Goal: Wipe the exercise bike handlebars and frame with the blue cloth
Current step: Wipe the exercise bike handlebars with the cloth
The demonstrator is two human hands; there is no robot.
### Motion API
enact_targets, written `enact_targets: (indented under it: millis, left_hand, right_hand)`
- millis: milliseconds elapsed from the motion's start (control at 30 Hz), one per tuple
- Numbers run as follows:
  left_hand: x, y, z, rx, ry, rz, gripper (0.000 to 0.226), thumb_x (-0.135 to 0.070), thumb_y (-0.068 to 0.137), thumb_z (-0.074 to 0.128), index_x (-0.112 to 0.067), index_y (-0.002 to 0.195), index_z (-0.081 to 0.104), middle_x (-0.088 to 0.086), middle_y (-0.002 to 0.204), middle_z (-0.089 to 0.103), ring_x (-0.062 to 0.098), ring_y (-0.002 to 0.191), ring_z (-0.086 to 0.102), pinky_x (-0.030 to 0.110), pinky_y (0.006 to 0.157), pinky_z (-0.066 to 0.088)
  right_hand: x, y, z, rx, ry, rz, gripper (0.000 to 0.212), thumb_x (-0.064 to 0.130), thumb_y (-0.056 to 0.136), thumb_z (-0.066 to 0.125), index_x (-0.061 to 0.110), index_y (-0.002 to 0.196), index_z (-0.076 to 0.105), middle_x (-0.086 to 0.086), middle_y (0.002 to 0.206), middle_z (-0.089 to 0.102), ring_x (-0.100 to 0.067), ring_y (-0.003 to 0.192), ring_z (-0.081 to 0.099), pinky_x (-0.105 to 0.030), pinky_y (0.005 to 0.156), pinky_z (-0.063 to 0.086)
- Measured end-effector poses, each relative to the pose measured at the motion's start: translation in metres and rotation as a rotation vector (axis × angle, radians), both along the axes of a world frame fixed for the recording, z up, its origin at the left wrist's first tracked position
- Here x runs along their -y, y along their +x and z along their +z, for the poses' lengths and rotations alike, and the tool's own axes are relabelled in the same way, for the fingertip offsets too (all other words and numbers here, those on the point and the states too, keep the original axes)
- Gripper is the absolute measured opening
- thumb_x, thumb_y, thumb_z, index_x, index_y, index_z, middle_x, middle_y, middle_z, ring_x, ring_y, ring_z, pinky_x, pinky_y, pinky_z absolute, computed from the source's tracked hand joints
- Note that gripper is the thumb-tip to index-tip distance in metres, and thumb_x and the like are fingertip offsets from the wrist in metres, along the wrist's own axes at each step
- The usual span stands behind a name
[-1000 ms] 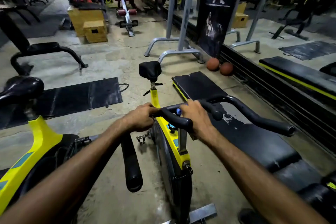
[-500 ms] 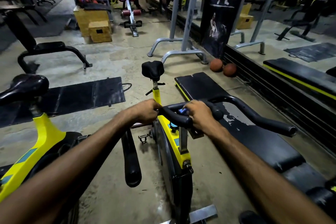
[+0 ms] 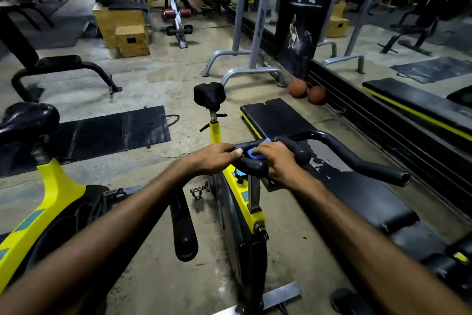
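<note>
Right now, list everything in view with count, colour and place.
exercise bike: 1, yellow and black, centre
handlebars: 1 set, black, on its front
blue cloth: 1, blue, on the handlebars
second bike: 1, yellow and black, left
floor mat: 1, black, left of centre
bench: 1, black, right of the exercise bike
balls: 2, orange-brown, beyond the bench
wooden boxes: 2, tan, far left
left hand: grips the handlebars
right hand: holds the blue cloth

Handlebars hemmed: padded bench close at 3 o'clock, second bike at 9; bare floor open between, 7 o'clock.
</note>
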State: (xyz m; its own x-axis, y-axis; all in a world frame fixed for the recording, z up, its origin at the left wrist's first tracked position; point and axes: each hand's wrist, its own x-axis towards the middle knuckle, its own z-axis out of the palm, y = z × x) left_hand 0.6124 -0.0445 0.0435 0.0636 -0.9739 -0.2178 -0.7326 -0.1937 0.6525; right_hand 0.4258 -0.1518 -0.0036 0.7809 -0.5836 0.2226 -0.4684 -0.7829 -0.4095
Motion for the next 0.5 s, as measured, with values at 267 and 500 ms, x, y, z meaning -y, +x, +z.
enact_targets:
  millis: [267,500]
  left_hand:
    - [-0.009,0.003,0.002,-0.004,-0.003,-0.004,0.063,-0.061,0.088,0.037,-0.021,0.131,0.059,-0.002,0.124,0.064,0.015,0.116,0.057,0.034,0.102,0.043]
    - [-0.013,0.0,0.004,-0.083,-0.017,0.006,0.04,-0.041,0.103,0.043,-0.017,0.131,0.059,0.0,0.123,0.065,0.013,0.113,0.057,0.029,0.101,0.042]
  right_hand:
    - [-0.013,0.011,0.002,-0.089,-0.155,0.011,0.044,0.024,0.08,0.07,0.022,0.122,0.058,0.0,0.127,0.053,-0.026,0.113,0.048,-0.045,0.09,0.048]
    - [-0.014,-0.004,0.006,-0.146,-0.158,0.119,0.039,0.01,0.07,0.066,0.019,0.109,0.068,0.001,0.12,0.059,-0.026,0.102,0.05,-0.047,0.078,0.048]
